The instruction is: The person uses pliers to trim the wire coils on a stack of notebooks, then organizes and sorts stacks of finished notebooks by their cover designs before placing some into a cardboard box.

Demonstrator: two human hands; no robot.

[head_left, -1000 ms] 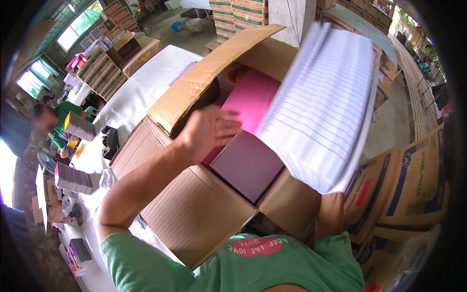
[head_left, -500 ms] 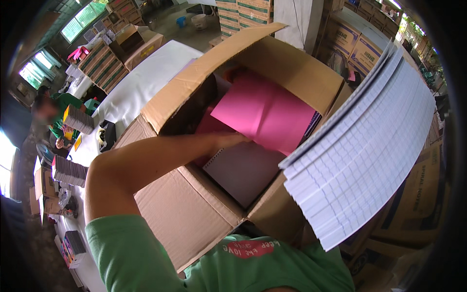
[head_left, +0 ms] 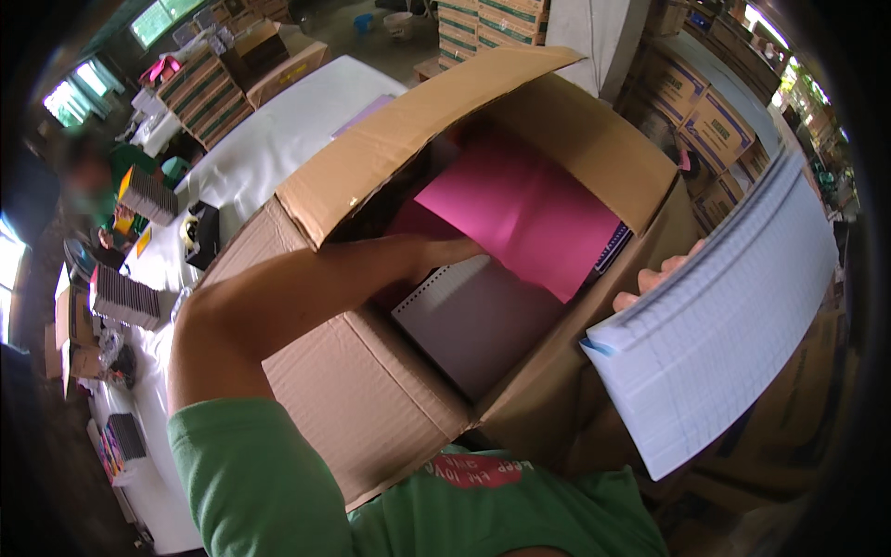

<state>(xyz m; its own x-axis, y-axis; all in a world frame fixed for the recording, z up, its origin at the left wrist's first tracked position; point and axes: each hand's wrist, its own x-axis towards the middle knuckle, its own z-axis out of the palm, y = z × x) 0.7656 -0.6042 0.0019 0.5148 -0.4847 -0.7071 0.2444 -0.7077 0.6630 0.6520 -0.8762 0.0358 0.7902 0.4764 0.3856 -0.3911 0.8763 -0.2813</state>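
Note:
My left arm reaches into a large open cardboard box (head_left: 371, 381). My left hand (head_left: 450, 251) is closed at the near edge of a pink sheet (head_left: 520, 213), its fingertips partly hidden. The sheet is creased and slants over the contents. Below it lies a grey-white spiral notebook (head_left: 483, 325) with holes along one edge. To the right of the box, my right hand (head_left: 654, 278) grips a thick, fanned stack of lined paper (head_left: 724, 325). Only its fingers show at the stack's left edge; the rest is behind the paper.
A raised flap (head_left: 418, 121) arches over the box's far side. The white-covered table (head_left: 288, 111) carries a tape dispenser (head_left: 200, 232) and notebook stacks (head_left: 125, 297). Another person (head_left: 121, 186) sits at the far left. Closed cartons (head_left: 715, 130) stand at right, beside a pillar (head_left: 603, 46).
The paper stack has swung down and right, away from the box, and my right fingers have come into view. My left hand stays at the pink sheet. The whole view has shifted slightly.

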